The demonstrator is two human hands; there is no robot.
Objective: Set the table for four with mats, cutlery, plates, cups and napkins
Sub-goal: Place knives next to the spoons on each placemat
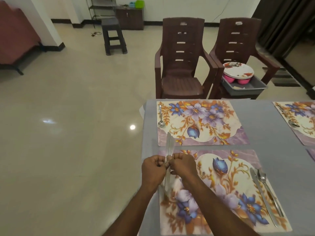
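Grey table (pixel 255 116) fills the right half, its left edge running just under both hands. Two brown chairs beyond it, well fwd of the hands: empty chair (pixel 180 65) straight ahead, 2nd chair (pixel 238 40) fwd-right w/ a grey tray (pixel 247 87) on its seat. In the tray: pink cups (pixel 237 80) w/ a stack of plates (pixel 238 70) resting on top.

Near mat (pixel 221 193), floral, lies directly under and to the right of the hands. Far mat (pixel 199 123) just fwd of them, almost touching the near one. 3rd mat (pixel 298 121) well to the right, cut off by the frame; a sliver of a 4th shows at the right edge.

Left hand (pixel 152 171) and right hand (pixel 183 166) are together, fingers curled, both pinching the same knife (pixel 168 150) mid-length at the near mat's left edge. Blade tip points fwd over the gap toward the far mat; handle end runs back below the hands.

Other cutlery: knife + spoon pair (pixel 263 188) well right of the hands, on the near mat's right side. Small spoon (pixel 161 116) fwd of the hands on the far mat's left edge. Another spoon (pixel 292 122) far right on the 3rd mat.
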